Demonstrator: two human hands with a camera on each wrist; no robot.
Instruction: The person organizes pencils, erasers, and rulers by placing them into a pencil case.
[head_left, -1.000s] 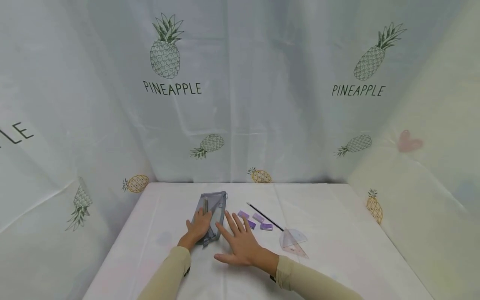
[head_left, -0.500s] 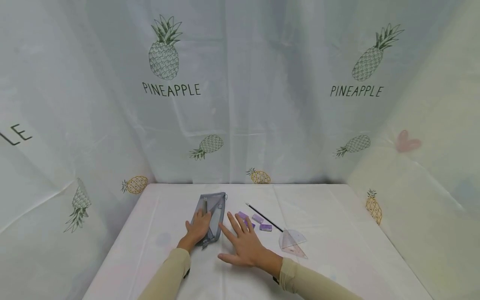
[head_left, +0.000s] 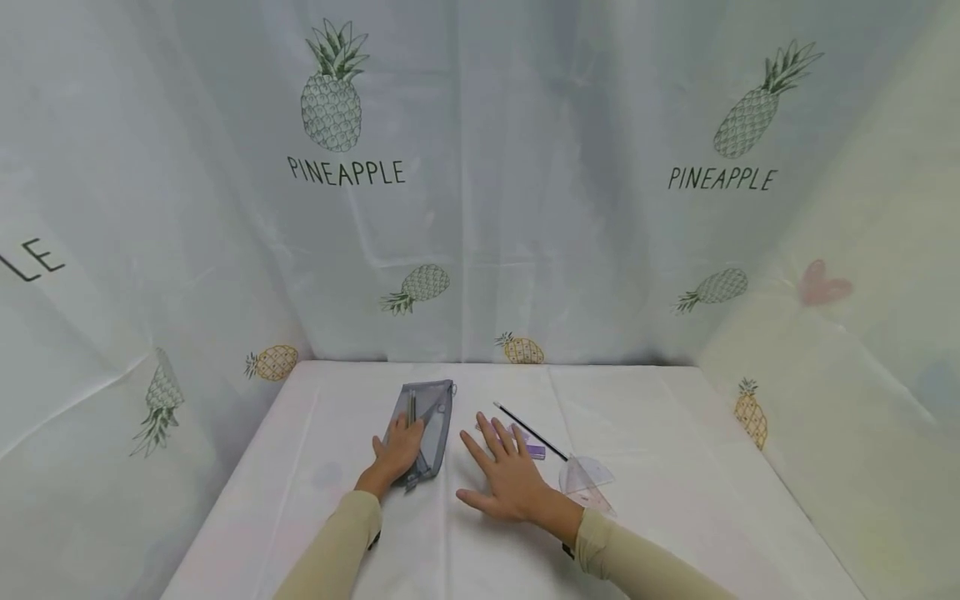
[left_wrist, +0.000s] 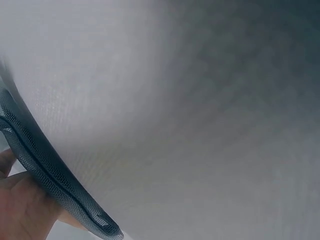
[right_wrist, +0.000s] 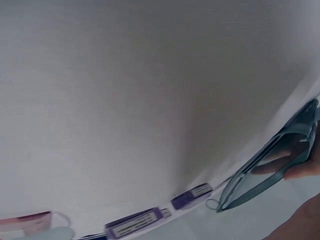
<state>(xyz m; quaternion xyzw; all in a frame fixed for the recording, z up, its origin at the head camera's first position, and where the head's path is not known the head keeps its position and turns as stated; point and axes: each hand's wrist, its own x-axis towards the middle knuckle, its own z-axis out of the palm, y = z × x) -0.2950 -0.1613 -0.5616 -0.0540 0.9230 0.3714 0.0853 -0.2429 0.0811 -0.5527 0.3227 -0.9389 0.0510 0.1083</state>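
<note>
My left hand [head_left: 401, 450] rests on a grey-blue mesh pencil pouch [head_left: 437, 433], fingers laid over it and thumb out at its left side. Two slim pencils [head_left: 411, 407] show at the pouch beyond my fingertips. In the right wrist view the pouch [right_wrist: 265, 172] stands at the right edge, with fingers visible through its mesh. My right hand [head_left: 510, 483] hovers with spread fingers over the small purple erasers [head_left: 536, 452], hiding most of them. Purple erasers [right_wrist: 135, 222] also show low in the right wrist view. Pouch edging [left_wrist: 55, 180] crosses the left wrist view.
A black pencil [head_left: 531, 430] lies slantwise behind the erasers. At its near end are a clear protractor [head_left: 594, 472] and a pinkish set square [head_left: 592, 498], overlapping. A white cloth [head_left: 360, 533] covers the table, and pineapple-print curtains [head_left: 525, 208] stand around it.
My right hand has moved to the right, away from the pouch and over the erasers, covering more of them. My left hand stays on the pouch.
</note>
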